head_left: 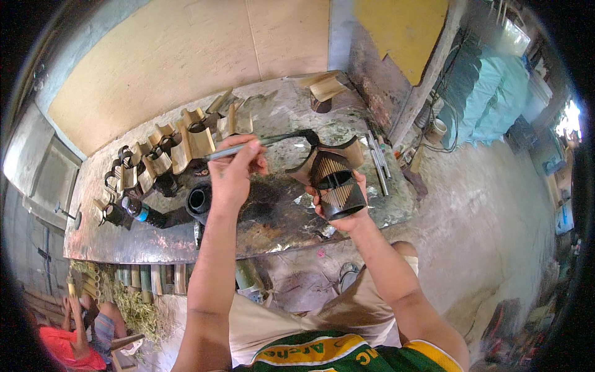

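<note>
Many coated bamboo pieces (162,158) stand in rows near the desk's (111,245) left edge, apparently done. Right hand (344,211) grips a ribbed bamboo cylinder (338,186) over the desk's near edge; left hand (232,173) pinches a brush (263,142) toward it. Cylinder looks partly blackened, so coating seems unfinished.

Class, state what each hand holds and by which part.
Left hand: a thin brush, gripped at its handle end. Right hand: a ribbed bamboo cylinder, cupped from below.

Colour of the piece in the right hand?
Tan ribbed cylinder with black bands, held in the right hand; head view.
</note>
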A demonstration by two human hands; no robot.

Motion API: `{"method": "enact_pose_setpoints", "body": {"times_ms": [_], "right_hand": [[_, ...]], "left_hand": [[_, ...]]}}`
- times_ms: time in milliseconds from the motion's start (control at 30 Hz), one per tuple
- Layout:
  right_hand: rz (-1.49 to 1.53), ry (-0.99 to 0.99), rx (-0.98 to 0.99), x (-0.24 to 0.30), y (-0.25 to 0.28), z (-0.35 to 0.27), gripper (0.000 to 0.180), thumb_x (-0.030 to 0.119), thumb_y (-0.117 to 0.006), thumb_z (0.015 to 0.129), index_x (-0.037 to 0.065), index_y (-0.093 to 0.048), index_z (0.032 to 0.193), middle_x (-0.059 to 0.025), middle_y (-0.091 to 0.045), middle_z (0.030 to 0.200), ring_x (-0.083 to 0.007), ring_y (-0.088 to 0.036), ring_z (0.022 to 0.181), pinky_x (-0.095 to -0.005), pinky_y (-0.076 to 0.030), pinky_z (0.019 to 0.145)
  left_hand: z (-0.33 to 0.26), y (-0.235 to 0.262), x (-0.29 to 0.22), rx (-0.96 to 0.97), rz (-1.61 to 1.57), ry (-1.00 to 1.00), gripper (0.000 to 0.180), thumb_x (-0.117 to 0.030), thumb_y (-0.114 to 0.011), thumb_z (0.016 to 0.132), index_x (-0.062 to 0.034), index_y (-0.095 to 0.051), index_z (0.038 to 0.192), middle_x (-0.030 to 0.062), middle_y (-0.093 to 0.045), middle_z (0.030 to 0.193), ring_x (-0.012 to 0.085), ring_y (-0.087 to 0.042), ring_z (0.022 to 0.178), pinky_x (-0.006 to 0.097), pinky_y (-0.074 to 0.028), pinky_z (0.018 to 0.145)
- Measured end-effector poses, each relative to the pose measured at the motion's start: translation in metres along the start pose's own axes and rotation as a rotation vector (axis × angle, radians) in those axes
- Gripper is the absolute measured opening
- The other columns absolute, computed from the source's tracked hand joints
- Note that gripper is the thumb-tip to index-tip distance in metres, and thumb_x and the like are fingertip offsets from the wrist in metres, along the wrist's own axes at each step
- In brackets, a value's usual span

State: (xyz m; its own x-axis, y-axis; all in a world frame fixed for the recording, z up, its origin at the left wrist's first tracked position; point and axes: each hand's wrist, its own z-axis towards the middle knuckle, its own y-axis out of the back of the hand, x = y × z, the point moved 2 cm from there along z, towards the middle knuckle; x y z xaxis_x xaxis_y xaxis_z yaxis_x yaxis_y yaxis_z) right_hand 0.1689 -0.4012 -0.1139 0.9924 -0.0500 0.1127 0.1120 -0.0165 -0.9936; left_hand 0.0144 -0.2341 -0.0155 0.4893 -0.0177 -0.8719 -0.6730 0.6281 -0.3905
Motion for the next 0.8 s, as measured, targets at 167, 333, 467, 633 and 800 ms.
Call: {"method": "enact_pose_setpoints", "body": {"times_ms": [167, 333, 467, 633, 800], "right_hand": [[-0.022, -0.024, 0.098, 0.001, -0.001, 0.001, 0.080, 0.063, -0.048, 0.082, 0.006, -0.048, 0.138, -0.0307, -0.057, 0.120, -0.0380, -0.064, 0.092, -0.0490, -0.053, 0.080], [-0.058, 0.029, -0.021, 0.004, 0.006, 0.001, 0.083, 0.064, -0.051, 0.080, 0.001, -0.050, 0.134, -0.0290, -0.058, 0.118, -0.0382, -0.064, 0.086, -0.0477, -0.054, 0.076], [-0.134, 0.121, -0.160, 0.013, 0.015, -0.003, 0.080, 0.062, -0.054, 0.080, 0.003, -0.051, 0.134, -0.0228, -0.062, 0.115, -0.0413, -0.063, 0.094, -0.0547, -0.053, 0.081], [-0.584, 0.247, -0.130, 0.028, 0.020, -0.010, 0.076, 0.054, -0.059, 0.081, 0.001, -0.050, 0.135, -0.0220, -0.060, 0.124, -0.0374, -0.063, 0.109, -0.0530, -0.052, 0.091], [-0.656, 0.241, -0.100, 0.032, 0.025, -0.014, 0.066, 0.045, -0.063, 0.083, -0.001, -0.052, 0.130, -0.0163, -0.064, 0.118, -0.0287, -0.066, 0.102, -0.0457, -0.056, 0.086]], "left_hand": [[0.000, -0.003, 0.000, 0.053, -0.015, 0.023, 0.016, -0.007, -0.066, 0.090, 0.0031, -0.062, 0.102, 0.0134, -0.067, 0.084, 0.0166, -0.063, 0.064, 0.030, -0.054, 0.052], [0.004, 0.005, -0.004, -0.090, -0.032, -0.024, 0.019, -0.009, -0.067, 0.090, 0.0026, -0.061, 0.103, 0.0142, -0.067, 0.084, 0.0182, -0.062, 0.062, 0.032, -0.053, 0.053], [-0.001, 0.023, -0.013, -0.089, -0.117, -0.075, 0.020, -0.011, -0.068, 0.089, 0.0013, -0.061, 0.103, 0.0148, -0.066, 0.083, 0.0188, -0.061, 0.060, 0.033, -0.051, 0.051], [-0.017, 0.040, -0.013, -0.231, -0.141, -0.045, 0.020, -0.015, -0.068, 0.090, -0.0014, -0.061, 0.103, 0.0133, -0.065, 0.080, 0.0187, -0.059, 0.058, 0.033, -0.048, 0.049], [-0.027, 0.050, -0.013, -0.306, -0.230, -0.044, 0.019, -0.016, -0.068, 0.090, -0.0039, -0.062, 0.103, 0.0112, -0.064, 0.078, 0.0187, -0.058, 0.058, 0.032, -0.048, 0.049]]}}
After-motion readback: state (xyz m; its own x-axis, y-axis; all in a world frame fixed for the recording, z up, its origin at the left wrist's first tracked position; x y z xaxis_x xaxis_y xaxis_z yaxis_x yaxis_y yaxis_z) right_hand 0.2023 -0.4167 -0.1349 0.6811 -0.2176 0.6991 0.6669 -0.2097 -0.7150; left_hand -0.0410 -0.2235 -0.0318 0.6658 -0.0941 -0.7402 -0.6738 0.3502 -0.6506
